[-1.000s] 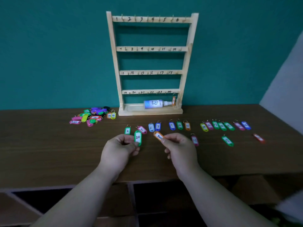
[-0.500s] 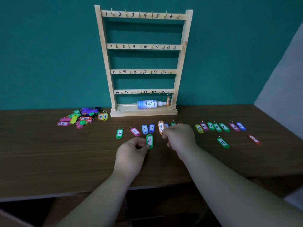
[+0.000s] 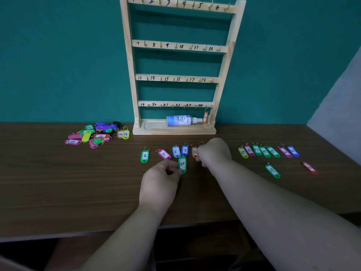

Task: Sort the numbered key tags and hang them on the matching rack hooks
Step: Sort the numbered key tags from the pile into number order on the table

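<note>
A wooden rack (image 3: 222,61) with numbered hooks stands against the teal wall; one orange tag (image 3: 205,117) hangs at hook 24. My left hand (image 3: 160,182) pinches a green tag marked 20 (image 3: 182,164) just above the table. My right hand (image 3: 214,152) rests on the table in the row of tags, fingers closed against the orange tag marked 8 (image 3: 194,151). To its left lie tags 2 (image 3: 144,155), 5 (image 3: 164,154), 6 (image 3: 176,151) and 7 (image 3: 185,150). My right hand hides the tags behind it.
A pile of unsorted tags (image 3: 93,134) lies at the left by the rack. Another row of tags (image 3: 267,151) runs to the right, with a green 17 (image 3: 272,170) and a red tag (image 3: 309,167) nearer me. A spray bottle (image 3: 180,120) lies in the rack's base.
My right hand carried the orange 8 tag forward and down into the row beside the 7. My left hand kept the green 20 tag. The view moved closer to the rack.
</note>
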